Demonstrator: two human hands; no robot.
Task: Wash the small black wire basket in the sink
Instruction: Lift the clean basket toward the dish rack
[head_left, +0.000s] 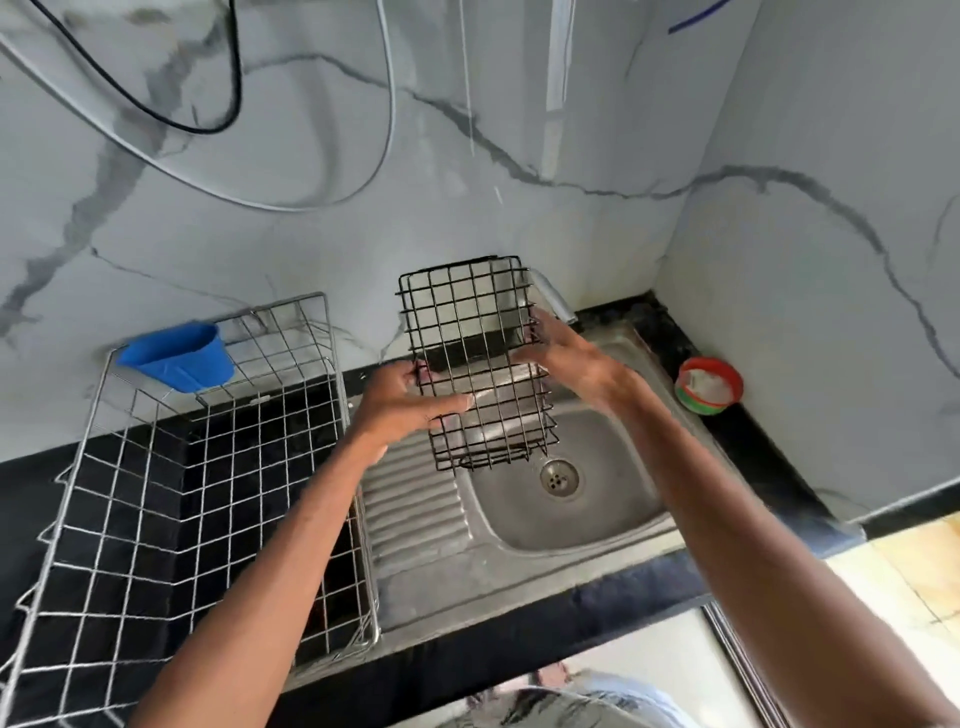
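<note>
I hold the small black wire basket (475, 358) up on end above the steel sink (613, 514), its open side turned away from me. My left hand (402, 402) grips its left edge, thumb over the wire mesh. My right hand (569, 358) holds its right edge, fingers curled into the wires. The tap (556, 299) pokes out just behind the basket's upper right corner. No running water shows. The sink drain (558, 475) lies below the basket's lower right corner.
A large silver wire rack (171, 499) with a blue plastic cup (182, 356) hooked on it fills the black counter at the left. A red and green tub (709, 384) sits at the sink's right. The ribbed drainboard (415, 509) lies between rack and bowl. Cables hang on the marble wall.
</note>
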